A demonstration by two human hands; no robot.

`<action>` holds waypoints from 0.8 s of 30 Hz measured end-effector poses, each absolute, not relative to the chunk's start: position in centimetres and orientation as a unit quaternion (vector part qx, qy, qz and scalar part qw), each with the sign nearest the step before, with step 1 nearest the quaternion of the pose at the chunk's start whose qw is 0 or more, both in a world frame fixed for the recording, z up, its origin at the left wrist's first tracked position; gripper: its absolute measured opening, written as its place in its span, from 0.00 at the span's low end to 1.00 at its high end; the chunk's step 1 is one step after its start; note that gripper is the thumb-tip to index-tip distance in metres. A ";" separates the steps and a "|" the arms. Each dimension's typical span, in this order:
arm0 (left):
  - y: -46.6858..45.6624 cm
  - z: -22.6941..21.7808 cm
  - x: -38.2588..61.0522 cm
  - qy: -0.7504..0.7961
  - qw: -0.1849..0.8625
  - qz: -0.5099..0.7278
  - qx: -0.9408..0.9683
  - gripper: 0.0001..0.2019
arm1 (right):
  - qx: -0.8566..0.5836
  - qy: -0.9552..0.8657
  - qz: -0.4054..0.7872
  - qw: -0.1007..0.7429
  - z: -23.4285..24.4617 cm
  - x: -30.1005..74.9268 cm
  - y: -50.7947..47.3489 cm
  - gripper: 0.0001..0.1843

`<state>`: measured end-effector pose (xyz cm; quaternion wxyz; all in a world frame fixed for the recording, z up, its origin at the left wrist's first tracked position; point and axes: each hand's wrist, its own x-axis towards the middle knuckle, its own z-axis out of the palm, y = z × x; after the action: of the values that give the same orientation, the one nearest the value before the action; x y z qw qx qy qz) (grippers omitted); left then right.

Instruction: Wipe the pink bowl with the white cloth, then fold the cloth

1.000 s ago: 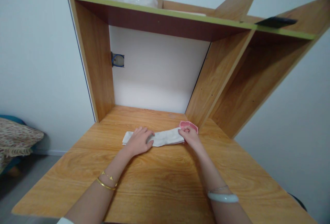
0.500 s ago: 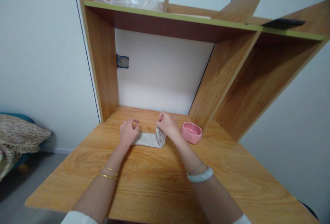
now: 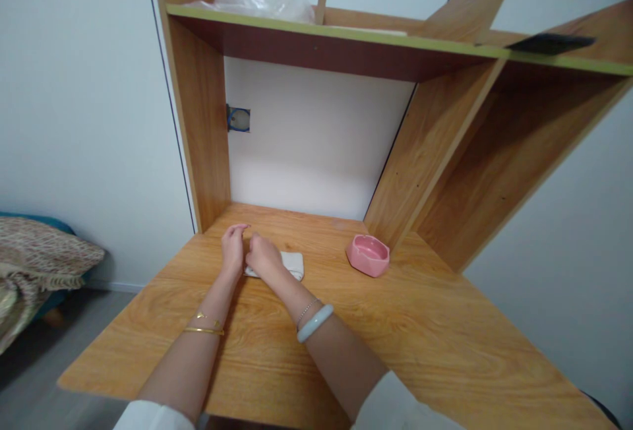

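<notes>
A pale grey cloth (image 3: 293,264), folded into a small flat bundle, lies on the wooden desk. My right hand (image 3: 266,257) is closed over its left part, the fingers pressed together at the fold; the palm hides that portion of the fabric. Close by on the left, my left hand (image 3: 233,248) stands on its edge beside the bundle's left end, fingers stretched and slightly bent, with its thumb hidden. Whether it touches the cloth cannot be made out. To the right sits a pink angular bowl (image 3: 368,257), apart from both hands.
Around the desk (image 3: 420,337) rise wooden side panels and a green-edged shelf (image 3: 316,29). On that shelf lie a clear plastic bag (image 3: 267,2) and a dark flat object (image 3: 551,43). A patterned blanket (image 3: 44,255) is at the far left.
My right hand has swung left, bringing the cloth's right end over toward my left hand, so the strip is now shorter. My left hand has shifted slightly left.
</notes>
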<state>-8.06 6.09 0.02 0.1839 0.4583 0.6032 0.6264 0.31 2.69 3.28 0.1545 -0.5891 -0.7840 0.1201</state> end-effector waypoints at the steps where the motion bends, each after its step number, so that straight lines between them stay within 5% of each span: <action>1: 5.9 0.2 -8.1 0.609 0.175 0.621 0.461 0.13 | -0.591 -0.783 0.123 0.153 3.1 0.1 2.6 0.16; 5: 4.9 1.0 -8.2 0.649 0.116 0.564 0.496 0.11 | -0.584 -0.783 0.134 0.168 3.0 0.6 2.4 0.16; 11: 4.0 1.9 -7.9 0.716 0.046 0.349 0.603 0.12 | -0.617 -0.723 0.095 0.297 3.9 7.3 2.9 0.19; 15: 3.7 2.3 -7.9 0.717 0.031 0.289 0.633 0.11 | -0.667 -0.692 0.136 0.241 2.7 12.7 2.4 0.10; 20: 3.3 3.0 -8.5 0.715 0.035 0.219 0.662 0.11 | -0.664 -0.696 0.183 0.203 0.6 14.5 1.5 0.23; 24: 3.1 3.3 -8.5 0.711 0.055 0.191 0.675 0.09 | -0.659 -0.694 0.215 0.194 -0.2 13.2 1.6 0.23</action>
<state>-8.54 3.08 3.31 0.0553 0.6746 0.7109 0.1912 13.24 1.57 -0.19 0.1939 -0.6591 -0.6940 0.2152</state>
